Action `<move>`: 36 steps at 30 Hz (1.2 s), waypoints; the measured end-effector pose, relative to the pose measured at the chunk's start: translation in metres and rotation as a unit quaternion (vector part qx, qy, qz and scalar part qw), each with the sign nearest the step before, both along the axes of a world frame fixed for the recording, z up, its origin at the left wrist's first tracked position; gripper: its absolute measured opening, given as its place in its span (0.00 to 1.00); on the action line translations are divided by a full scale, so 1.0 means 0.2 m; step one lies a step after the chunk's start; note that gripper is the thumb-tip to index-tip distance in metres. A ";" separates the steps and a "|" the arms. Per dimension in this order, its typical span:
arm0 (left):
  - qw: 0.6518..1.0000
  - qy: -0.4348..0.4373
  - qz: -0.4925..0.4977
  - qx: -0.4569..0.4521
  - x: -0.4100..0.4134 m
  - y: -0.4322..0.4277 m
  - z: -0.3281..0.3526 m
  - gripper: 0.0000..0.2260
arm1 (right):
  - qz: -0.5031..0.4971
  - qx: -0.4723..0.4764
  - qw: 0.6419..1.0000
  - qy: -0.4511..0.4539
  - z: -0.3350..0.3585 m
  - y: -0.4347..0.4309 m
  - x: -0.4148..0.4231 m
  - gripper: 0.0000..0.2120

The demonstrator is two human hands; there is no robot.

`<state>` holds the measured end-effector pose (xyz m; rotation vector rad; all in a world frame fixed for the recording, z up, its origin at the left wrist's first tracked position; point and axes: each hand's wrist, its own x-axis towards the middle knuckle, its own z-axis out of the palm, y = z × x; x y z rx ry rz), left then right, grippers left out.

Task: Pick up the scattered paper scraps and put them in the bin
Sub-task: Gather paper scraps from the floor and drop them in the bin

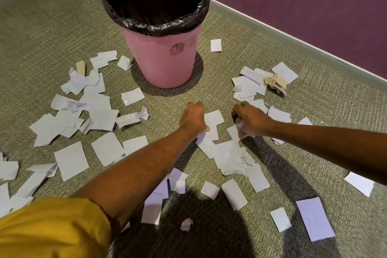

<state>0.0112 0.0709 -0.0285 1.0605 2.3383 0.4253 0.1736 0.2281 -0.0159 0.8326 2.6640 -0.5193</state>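
Observation:
A pink bin with a black liner stands upright on the carpet ahead of me. Several white paper scraps lie scattered all around it, in a left cluster, a right cluster and a pile below my hands. My left hand reaches forward over a scrap, fingers curled down; whether it holds anything is hidden. My right hand is closed on a white paper scrap just above the carpet.
A crumpled yellowish paper ball lies at the right, another yellowish piece at the left. A purple wall with a pale skirting board runs diagonally at the right. Green carpet lies between bin and hands.

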 end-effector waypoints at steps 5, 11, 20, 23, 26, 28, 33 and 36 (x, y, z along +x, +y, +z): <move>1.000 0.012 -0.003 0.000 0.01 0.00 0.00 0.30 | 0.001 -0.011 1.000 -0.016 -0.01 0.03 -0.01 0.28; 1.000 0.008 -0.007 -0.015 0.01 0.00 -0.02 0.27 | -0.004 -0.022 0.999 -0.046 -0.01 0.05 -0.02 0.27; 1.000 -0.007 -0.025 0.004 -0.02 -0.03 -0.05 0.21 | 0.033 0.006 0.995 -0.092 0.04 0.04 -0.02 0.16; 1.000 0.004 0.001 0.000 -0.01 -0.04 -0.04 0.23 | 0.035 0.006 0.995 -0.093 0.07 0.04 -0.01 0.13; 0.999 0.032 0.008 -0.001 0.02 -0.03 -0.04 0.23 | 0.021 0.000 0.995 -0.098 0.09 0.03 0.00 0.16; 0.999 0.028 0.017 0.009 0.03 -0.04 -0.04 0.23 | 0.020 0.007 0.995 -0.098 0.10 0.03 0.01 0.15; 0.999 -0.021 0.048 0.017 0.00 -0.04 -0.03 0.21 | 0.021 0.007 0.995 -0.101 0.11 0.03 0.00 0.17; 0.998 -0.048 0.049 0.012 -0.03 -0.03 -0.02 0.17 | 0.015 -0.001 0.995 -0.097 0.12 0.03 -0.01 0.17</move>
